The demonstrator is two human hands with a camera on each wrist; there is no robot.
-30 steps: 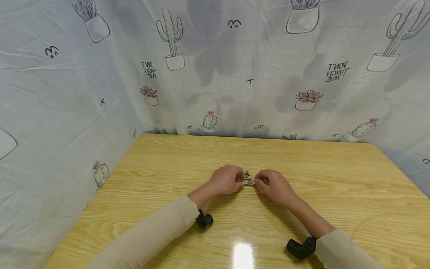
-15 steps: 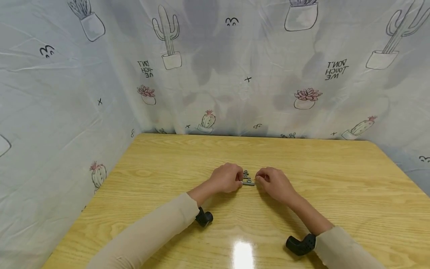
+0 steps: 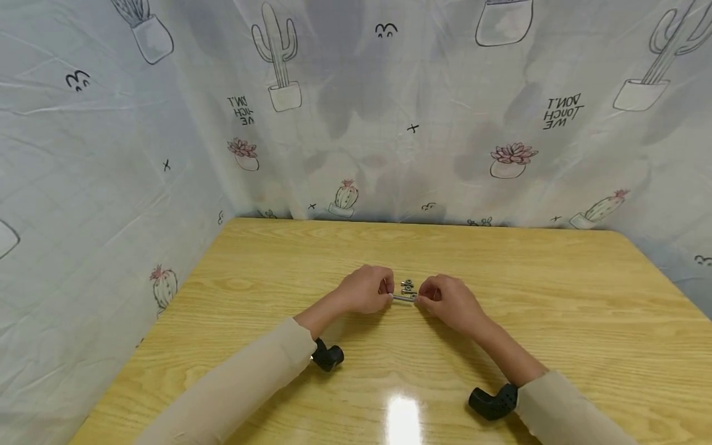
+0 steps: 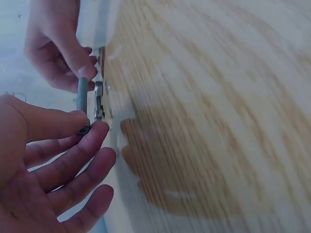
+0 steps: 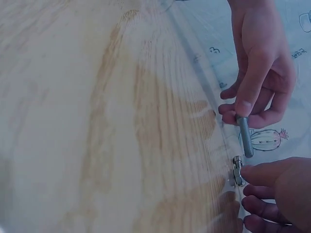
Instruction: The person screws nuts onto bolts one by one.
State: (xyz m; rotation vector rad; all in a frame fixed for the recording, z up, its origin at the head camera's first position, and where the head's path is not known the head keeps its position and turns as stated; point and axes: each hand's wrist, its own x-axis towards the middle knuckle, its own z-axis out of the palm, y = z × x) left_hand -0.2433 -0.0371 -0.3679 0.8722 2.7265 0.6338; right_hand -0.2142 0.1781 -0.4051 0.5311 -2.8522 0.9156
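My left hand pinches a grey threaded bolt near its head, between thumb and forefinger. The bolt lies almost level in the head view, its free end pointing at my right hand. That hand has its thumb and forefinger close together, right at the bolt's free end and a small nut. I cannot tell whether the right fingertips grip the nut. Just beyond the bolt, several small metal nuts and bolts lie on the table; in the right wrist view some metal hardware shows by the right thumb.
The wooden table runs back to a curtain printed with cactus drawings, which also covers the left side. Black wrist devices stick out from both sleeves low over the table.
The left hand has shifted slightly left and away, and the bolt has moved with it off its former spot. The right hand, which drew back from the bolt's end, is close to it again.
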